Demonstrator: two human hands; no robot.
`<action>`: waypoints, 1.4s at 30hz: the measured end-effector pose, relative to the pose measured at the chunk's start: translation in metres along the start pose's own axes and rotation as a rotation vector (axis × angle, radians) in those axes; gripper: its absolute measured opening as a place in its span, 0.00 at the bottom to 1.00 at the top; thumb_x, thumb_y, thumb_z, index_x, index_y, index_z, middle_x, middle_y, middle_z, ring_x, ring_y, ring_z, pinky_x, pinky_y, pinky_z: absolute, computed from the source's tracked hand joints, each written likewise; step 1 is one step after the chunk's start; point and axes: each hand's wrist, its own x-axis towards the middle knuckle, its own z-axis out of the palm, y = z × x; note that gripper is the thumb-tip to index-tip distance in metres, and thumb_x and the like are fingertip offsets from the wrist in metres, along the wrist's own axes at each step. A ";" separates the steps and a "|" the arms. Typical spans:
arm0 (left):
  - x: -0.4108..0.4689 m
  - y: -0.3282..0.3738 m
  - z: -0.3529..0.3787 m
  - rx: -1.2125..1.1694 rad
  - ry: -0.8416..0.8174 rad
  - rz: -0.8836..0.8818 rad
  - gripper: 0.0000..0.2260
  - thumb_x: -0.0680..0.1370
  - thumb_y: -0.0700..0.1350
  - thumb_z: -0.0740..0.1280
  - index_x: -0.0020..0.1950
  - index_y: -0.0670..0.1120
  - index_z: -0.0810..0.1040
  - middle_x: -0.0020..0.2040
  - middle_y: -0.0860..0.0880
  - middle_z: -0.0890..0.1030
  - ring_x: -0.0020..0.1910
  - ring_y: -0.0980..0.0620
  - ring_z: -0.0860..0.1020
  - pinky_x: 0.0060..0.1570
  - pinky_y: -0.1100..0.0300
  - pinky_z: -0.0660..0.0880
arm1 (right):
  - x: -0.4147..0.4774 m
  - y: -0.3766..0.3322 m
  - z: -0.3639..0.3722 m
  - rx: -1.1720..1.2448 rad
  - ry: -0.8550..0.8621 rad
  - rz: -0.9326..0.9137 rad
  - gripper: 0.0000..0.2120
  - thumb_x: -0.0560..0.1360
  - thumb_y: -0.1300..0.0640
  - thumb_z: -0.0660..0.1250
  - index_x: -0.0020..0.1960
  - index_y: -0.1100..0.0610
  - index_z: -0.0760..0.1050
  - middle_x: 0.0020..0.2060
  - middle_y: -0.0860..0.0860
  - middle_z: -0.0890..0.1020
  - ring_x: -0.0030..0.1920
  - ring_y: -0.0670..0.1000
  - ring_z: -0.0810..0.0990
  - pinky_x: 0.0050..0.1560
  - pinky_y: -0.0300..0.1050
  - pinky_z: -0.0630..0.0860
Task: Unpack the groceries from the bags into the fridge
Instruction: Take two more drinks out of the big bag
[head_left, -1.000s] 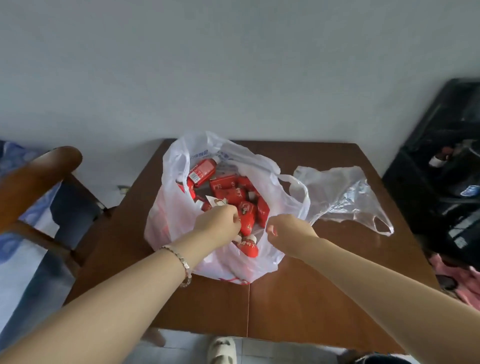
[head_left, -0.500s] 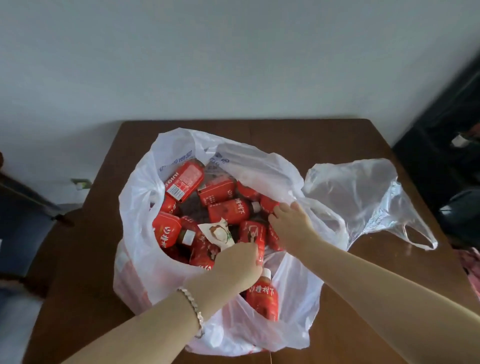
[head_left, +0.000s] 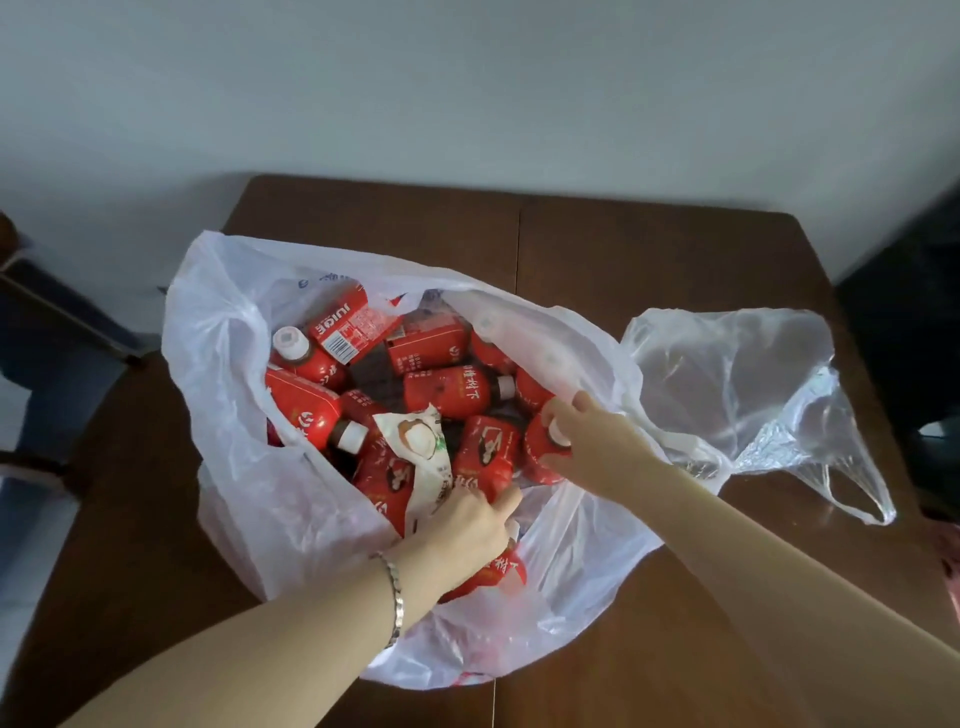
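A white plastic bag (head_left: 244, 467) stands open on the brown table (head_left: 649, 244), full of several red juice bottles (head_left: 452, 389) with white caps and one white snack packet (head_left: 421, 452). My left hand (head_left: 462, 530), with a bracelet on the wrist, reaches into the bag's near side and its fingers curl round a red bottle (head_left: 488, 452) beside the packet. My right hand (head_left: 592, 441) is inside the bag's right side, fingers and thumb curled round the capped end of another red bottle (head_left: 537, 457). The fridge is not in view.
An empty clear plastic bag (head_left: 748, 384) lies crumpled on the table to the right of the full one. A dark chair (head_left: 47, 312) stands at the left edge, dark objects at the far right. A grey wall runs behind the table.
The view has closed in on the bag. Both hands left the bag's rim and went inside; the right hand now grips a bottle's capped end and the left hand took hold of another bottle.
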 end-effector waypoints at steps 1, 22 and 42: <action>0.002 0.002 0.008 -0.023 0.057 -0.016 0.18 0.44 0.45 0.82 0.29 0.48 0.80 0.42 0.48 0.82 0.17 0.49 0.70 0.19 0.64 0.61 | -0.001 -0.001 0.001 0.013 0.022 0.003 0.17 0.77 0.46 0.59 0.63 0.51 0.65 0.52 0.51 0.70 0.42 0.53 0.73 0.43 0.46 0.73; 0.003 -0.052 -0.047 -1.975 -0.122 -0.683 0.11 0.75 0.39 0.69 0.56 0.36 0.75 0.40 0.43 0.81 0.35 0.52 0.81 0.26 0.68 0.74 | -0.014 -0.014 0.029 0.077 0.019 0.096 0.15 0.81 0.55 0.51 0.67 0.55 0.64 0.60 0.55 0.68 0.45 0.54 0.69 0.38 0.45 0.69; 0.032 -0.026 -0.013 -0.320 0.731 -0.156 0.32 0.68 0.71 0.51 0.58 0.48 0.69 0.32 0.49 0.78 0.17 0.52 0.72 0.20 0.66 0.66 | -0.034 -0.005 0.005 0.813 0.010 0.084 0.12 0.75 0.60 0.59 0.58 0.54 0.71 0.41 0.46 0.76 0.39 0.46 0.74 0.38 0.37 0.68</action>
